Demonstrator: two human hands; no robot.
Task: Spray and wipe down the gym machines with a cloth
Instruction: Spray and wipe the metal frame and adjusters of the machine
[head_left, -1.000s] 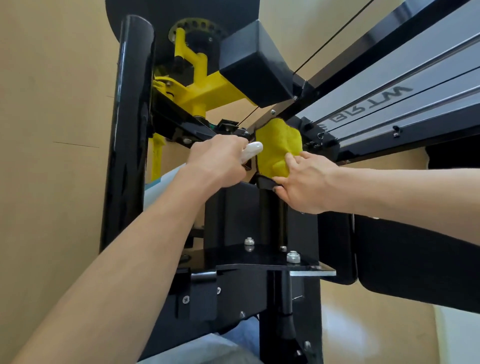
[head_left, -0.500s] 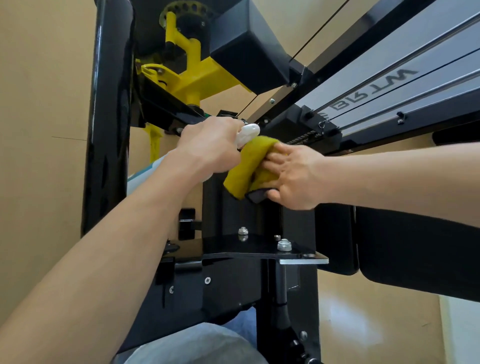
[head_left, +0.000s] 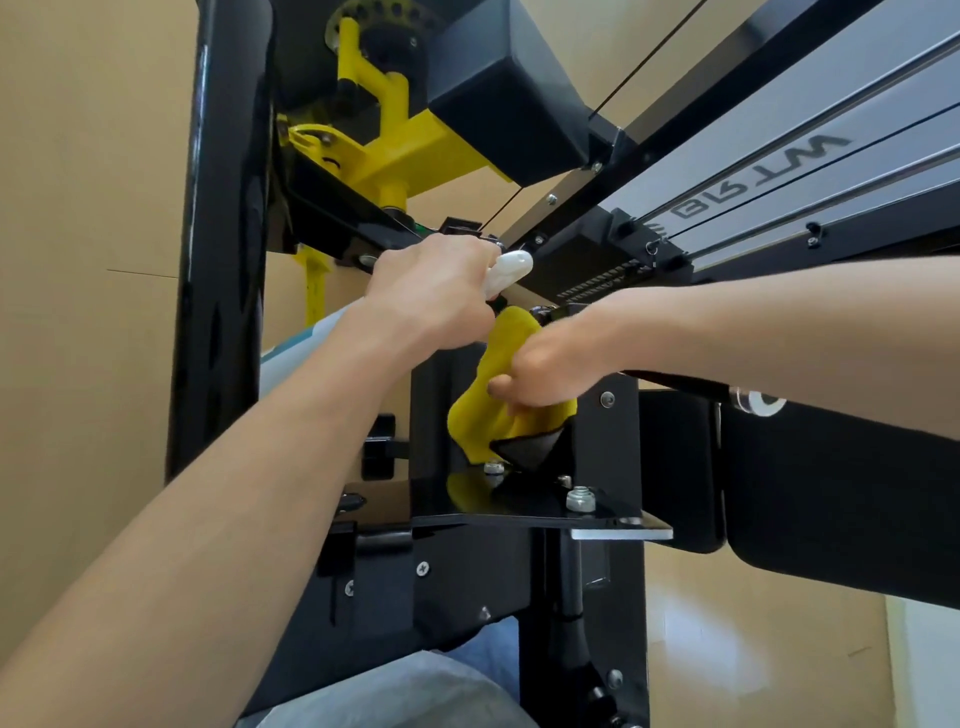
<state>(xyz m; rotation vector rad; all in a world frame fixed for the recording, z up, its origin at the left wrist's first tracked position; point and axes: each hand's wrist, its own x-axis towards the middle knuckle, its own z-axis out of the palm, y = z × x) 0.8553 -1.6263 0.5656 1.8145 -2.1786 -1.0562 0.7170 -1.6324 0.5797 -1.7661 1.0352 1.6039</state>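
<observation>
Right grip (head_left: 540, 374) bunches yellow cloth (head_left: 493, 415) above bolted plate (head_left: 519, 506); left grip (head_left: 431, 296) clasps spray bottle (head_left: 511, 267)

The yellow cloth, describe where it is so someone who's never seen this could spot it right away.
Start at the black gym machine filling the view, and find its flat shelf plate with silver nuts. Just above it, the right hand grips the yellow cloth. Unlike the rigid yellow bracket higher up, it is soft and crumpled.
</observation>
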